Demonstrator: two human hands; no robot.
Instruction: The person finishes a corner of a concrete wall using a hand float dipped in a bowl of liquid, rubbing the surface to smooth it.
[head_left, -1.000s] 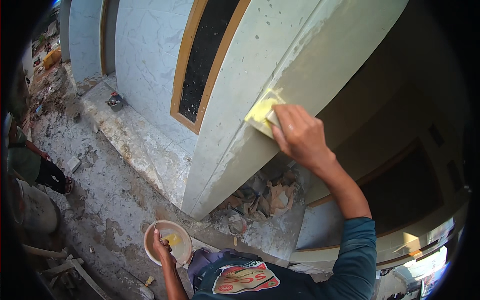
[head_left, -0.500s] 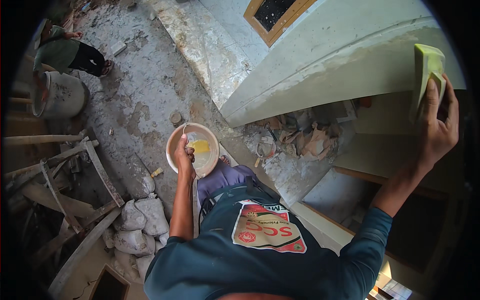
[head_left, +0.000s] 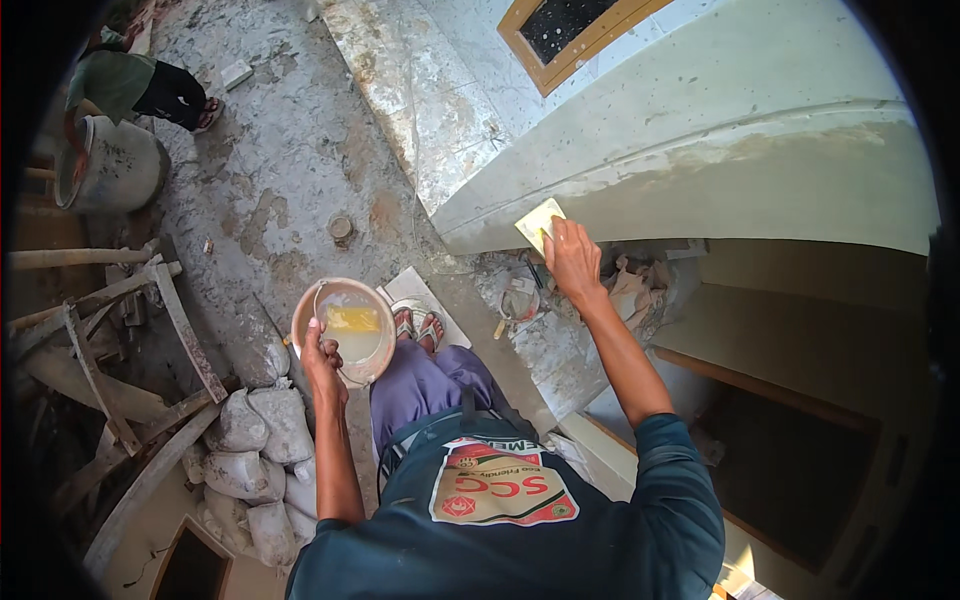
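My left hand [head_left: 322, 358] grips the rim of a small round bucket [head_left: 345, 330] that holds pale putty and a yellow scraper blade. My right hand [head_left: 573, 258] is stretched forward and presses a flat yellow scraper [head_left: 540, 224] against the lower edge of a grey-green plastered wall [head_left: 700, 130]. Both arms come up from my dark blue shirt at the bottom of the view. My feet in sandals [head_left: 418, 326] stand on a pale board below the bucket.
A wood-framed window [head_left: 575, 30] sits above the wall's ledge. Rubble and torn paper [head_left: 630, 285] lie at the wall's foot. Filled sacks [head_left: 255, 455] and loose timber [head_left: 120, 350] are at lower left. Another person [head_left: 140, 90] crouches by a grey bucket [head_left: 105, 170] at upper left.
My right hand has swung from high at the right down to the wall's lower edge with the scraper. The view has tilted slightly; the bucket stays in my left hand.
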